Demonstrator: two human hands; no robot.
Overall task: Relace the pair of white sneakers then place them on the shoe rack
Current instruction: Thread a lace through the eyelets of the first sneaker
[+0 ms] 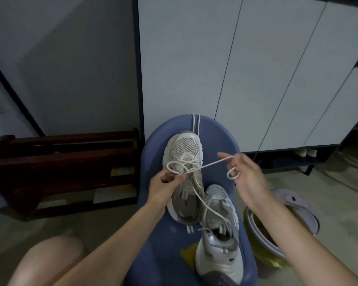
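Nearest you, the second sneaker (219,240) lay at the stool's (244,265) near edge, heel toward you, just behind the first sneaker (184,174) at the stool's middle. Your left hand (163,186) pinched the lace (211,164) beside the eyelets; your right hand (246,172) held its far end, apparently looped round a finger. You had a light, limp, slippery cord: you gripped best near the tip.
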